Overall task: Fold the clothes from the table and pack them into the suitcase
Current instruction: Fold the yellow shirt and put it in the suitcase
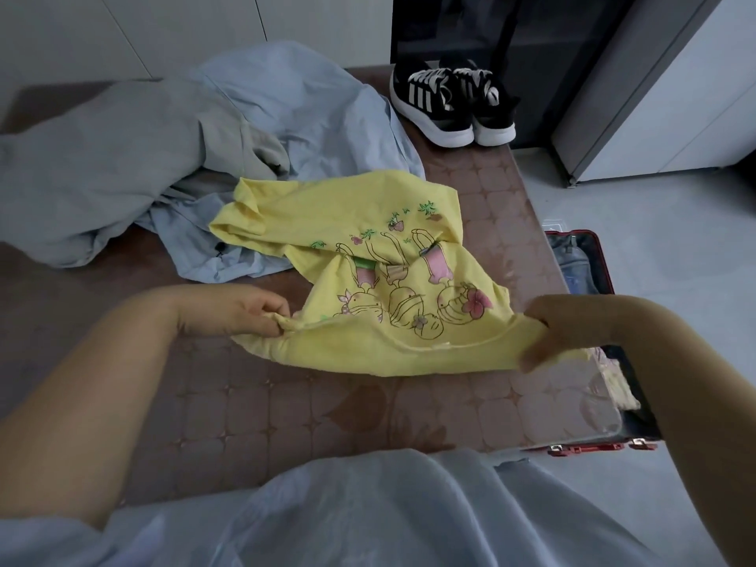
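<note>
On the head camera I am seeing both hands holding a yellow T-shirt (360, 239) with a cartoon print in the middle of the frame. The left hand (245, 311), at centre left, is pinching one end of the shirt's near edge, its fingers (274, 323) clamped on a small bunch of the cloth. The right hand (540, 333), at centre right, is gripping the other end of that edge with its fingers curled round it. The edge is stretching between them, just above the brown patterned surface (286, 403). The rest of the shirt is lying crumpled on the surface, trailing toward the upper middle of the frame.

A pale blue garment (307, 100) and a grey garment (102, 165) are lying heaped at upper left, the shirt's far end touching the blue one. A pair of black sneakers (450, 104) is sitting at the top centre, on the far end of the surface.

The red suitcase (585, 448) is lying open on the floor at the right edge, beside the surface, with denim (572, 268) showing inside it.
</note>
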A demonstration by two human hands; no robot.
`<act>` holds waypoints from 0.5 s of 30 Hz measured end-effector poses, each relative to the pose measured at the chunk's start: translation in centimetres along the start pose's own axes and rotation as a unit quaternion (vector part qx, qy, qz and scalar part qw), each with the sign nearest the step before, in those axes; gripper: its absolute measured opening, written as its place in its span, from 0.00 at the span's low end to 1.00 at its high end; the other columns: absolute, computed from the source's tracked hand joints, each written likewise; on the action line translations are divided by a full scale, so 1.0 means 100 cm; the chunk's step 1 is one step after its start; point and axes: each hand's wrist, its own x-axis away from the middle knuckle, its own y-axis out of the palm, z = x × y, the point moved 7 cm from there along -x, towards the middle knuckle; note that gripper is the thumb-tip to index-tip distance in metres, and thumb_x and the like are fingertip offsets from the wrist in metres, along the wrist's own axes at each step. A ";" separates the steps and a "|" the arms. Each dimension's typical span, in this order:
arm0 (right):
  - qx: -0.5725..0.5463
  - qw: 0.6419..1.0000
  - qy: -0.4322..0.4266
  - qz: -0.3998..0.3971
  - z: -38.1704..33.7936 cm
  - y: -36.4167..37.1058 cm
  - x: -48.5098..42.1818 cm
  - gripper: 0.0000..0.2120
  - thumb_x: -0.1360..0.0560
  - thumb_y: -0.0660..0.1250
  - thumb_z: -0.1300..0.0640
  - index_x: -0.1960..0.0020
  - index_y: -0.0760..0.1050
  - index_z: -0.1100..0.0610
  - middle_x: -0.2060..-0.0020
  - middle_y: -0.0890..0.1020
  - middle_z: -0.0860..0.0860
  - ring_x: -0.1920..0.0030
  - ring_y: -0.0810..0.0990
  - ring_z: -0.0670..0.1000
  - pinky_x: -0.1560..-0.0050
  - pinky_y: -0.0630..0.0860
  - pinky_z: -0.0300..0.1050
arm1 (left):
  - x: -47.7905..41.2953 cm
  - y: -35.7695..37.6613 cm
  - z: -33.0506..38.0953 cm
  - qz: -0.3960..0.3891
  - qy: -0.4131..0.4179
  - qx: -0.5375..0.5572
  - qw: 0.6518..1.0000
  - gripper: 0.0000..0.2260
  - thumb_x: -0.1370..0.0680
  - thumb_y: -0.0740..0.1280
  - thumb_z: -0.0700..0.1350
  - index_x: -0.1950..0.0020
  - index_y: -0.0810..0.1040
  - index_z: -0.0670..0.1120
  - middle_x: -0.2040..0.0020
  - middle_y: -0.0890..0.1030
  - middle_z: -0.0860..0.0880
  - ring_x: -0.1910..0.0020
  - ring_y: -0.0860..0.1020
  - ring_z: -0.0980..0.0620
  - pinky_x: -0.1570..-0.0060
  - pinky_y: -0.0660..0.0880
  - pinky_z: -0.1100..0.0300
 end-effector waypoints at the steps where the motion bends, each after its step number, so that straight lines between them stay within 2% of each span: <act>1: 0.021 0.999 0.008 -0.028 -0.002 0.004 0.001 0.17 0.34 0.75 0.44 0.53 0.75 0.52 0.60 0.79 0.45 0.61 0.76 0.44 0.60 0.72 0.33 | 0.001 0.001 -0.002 -0.021 -0.006 -0.009 1.000 0.05 0.23 0.66 0.50 0.57 0.76 0.50 0.65 0.74 0.60 0.65 0.70 0.63 0.62 0.66 0.67; 3: 0.064 0.995 0.018 -0.072 -0.009 0.008 0.006 0.21 0.34 0.75 0.43 0.47 0.75 0.52 0.56 0.80 0.46 0.58 0.76 0.44 0.58 0.72 0.32 | 0.004 0.007 -0.004 -0.081 -0.009 0.003 0.997 0.05 0.24 0.65 0.50 0.57 0.76 0.50 0.64 0.75 0.62 0.63 0.72 0.64 0.61 0.67 0.69; 4: 0.079 0.993 0.019 -0.090 -0.011 0.009 0.008 0.22 0.34 0.74 0.43 0.46 0.75 0.52 0.53 0.80 0.46 0.56 0.77 0.45 0.58 0.72 0.32 | 0.006 0.012 -0.003 -0.115 -0.012 0.031 0.993 0.04 0.23 0.64 0.47 0.57 0.77 0.50 0.64 0.77 0.62 0.63 0.73 0.64 0.61 0.68 0.69; 6: 0.083 0.990 0.005 -0.114 -0.018 0.004 0.013 0.19 0.33 0.74 0.44 0.46 0.76 0.51 0.54 0.80 0.45 0.56 0.78 0.44 0.59 0.73 0.31 | 0.009 0.016 -0.002 -0.160 -0.006 0.090 0.983 0.10 0.22 0.61 0.41 0.58 0.78 0.52 0.64 0.78 0.63 0.64 0.75 0.65 0.62 0.69 0.71; 8: 0.050 0.992 -0.017 -0.112 -0.026 -0.007 0.017 0.12 0.32 0.74 0.46 0.52 0.77 0.50 0.59 0.81 0.45 0.60 0.78 0.43 0.61 0.74 0.30 | 0.009 0.006 0.002 -0.124 0.014 0.127 0.984 0.08 0.21 0.61 0.40 0.56 0.78 0.49 0.63 0.79 0.62 0.63 0.76 0.64 0.63 0.70 0.72; 9: 0.023 0.994 -0.030 -0.098 -0.030 -0.017 0.016 0.09 0.32 0.74 0.48 0.55 0.78 0.50 0.61 0.83 0.45 0.62 0.80 0.43 0.60 0.75 0.31 | 0.007 -0.005 0.002 -0.078 0.025 0.149 0.985 0.05 0.22 0.63 0.44 0.54 0.78 0.48 0.62 0.81 0.61 0.61 0.78 0.63 0.62 0.71 0.72; 10: 0.001 0.996 -0.044 -0.073 -0.034 -0.029 0.014 0.06 0.31 0.74 0.49 0.58 0.79 0.50 0.63 0.84 0.44 0.64 0.80 0.41 0.58 0.77 0.35 | 0.004 -0.019 0.000 -0.018 0.031 0.182 0.983 0.06 0.24 0.66 0.50 0.54 0.79 0.48 0.59 0.82 0.59 0.59 0.79 0.62 0.61 0.73 0.71; 12: 0.001 0.999 -0.049 0.017 -0.040 -0.059 0.002 0.07 0.29 0.72 0.51 0.64 0.77 0.50 0.71 0.81 0.41 0.70 0.77 0.39 0.64 0.73 0.33 | -0.003 -0.053 -0.011 0.129 0.032 0.238 0.962 0.16 0.32 0.72 0.59 0.51 0.81 0.50 0.55 0.82 0.55 0.55 0.80 0.59 0.59 0.74 0.69; 13: 0.004 0.995 -0.040 0.091 -0.040 -0.078 -0.007 0.10 0.28 0.71 0.52 0.65 0.76 0.53 0.74 0.78 0.43 0.72 0.75 0.41 0.69 0.70 0.34 | -0.007 -0.071 -0.018 0.210 0.025 0.242 0.947 0.18 0.31 0.72 0.58 0.49 0.79 0.48 0.55 0.82 0.53 0.54 0.79 0.56 0.58 0.74 0.66; 15: -0.045 0.961 -0.030 0.272 -0.040 -0.115 -0.025 0.10 0.26 0.69 0.56 0.61 0.76 0.63 0.70 0.75 0.51 0.67 0.73 0.50 0.69 0.66 0.42 | -0.010 -0.106 -0.027 0.387 0.004 0.204 0.899 0.09 0.23 0.66 0.49 0.47 0.75 0.46 0.54 0.78 0.51 0.53 0.76 0.52 0.58 0.71 0.62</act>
